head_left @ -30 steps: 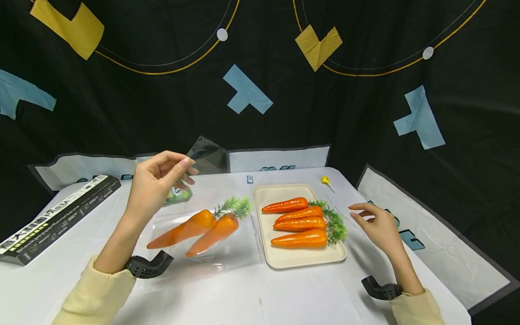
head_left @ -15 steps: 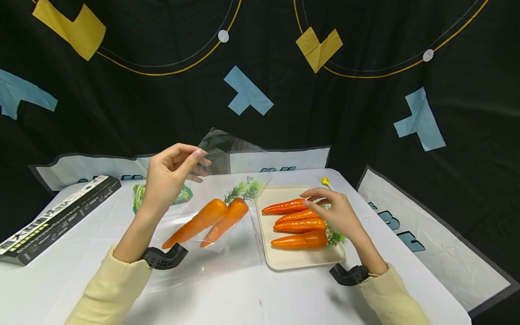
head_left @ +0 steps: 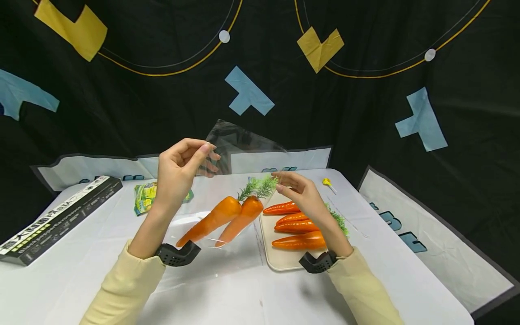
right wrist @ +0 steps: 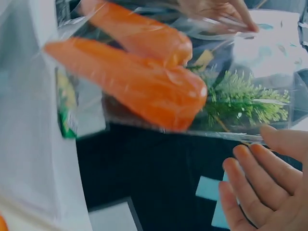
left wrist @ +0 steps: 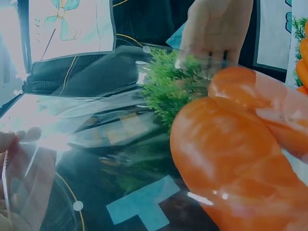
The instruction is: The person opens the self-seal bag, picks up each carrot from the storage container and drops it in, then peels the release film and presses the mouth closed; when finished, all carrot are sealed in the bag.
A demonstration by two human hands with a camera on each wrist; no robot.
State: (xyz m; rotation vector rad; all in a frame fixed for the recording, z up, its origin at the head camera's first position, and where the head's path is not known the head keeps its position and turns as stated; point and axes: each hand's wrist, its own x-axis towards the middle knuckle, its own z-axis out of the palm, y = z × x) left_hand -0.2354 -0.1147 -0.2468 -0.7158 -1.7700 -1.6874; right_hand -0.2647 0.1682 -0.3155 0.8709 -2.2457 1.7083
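Backdrop: black cloth (head_left: 130, 113) hung behind and to the right of the table, printed with 2 yellow shapes, 4 light-blue shapes, thin yellow arcs and 2 small white dots. White panels with dark borders run along its lower edge. Table (head_left: 252, 293) covered in a white, slightly creased cloth. Lighting even and bright, soft shadows only. Floor and windows not in view.

carrots (left wrist: 231, 159) in clear bag (left wrist: 110, 120), right hand (left wrist: 216, 26)

White table (head_left: 243, 293): tray (head_left: 280, 262), box (head_left: 57, 216), perhaps packet (head_left: 144, 198).
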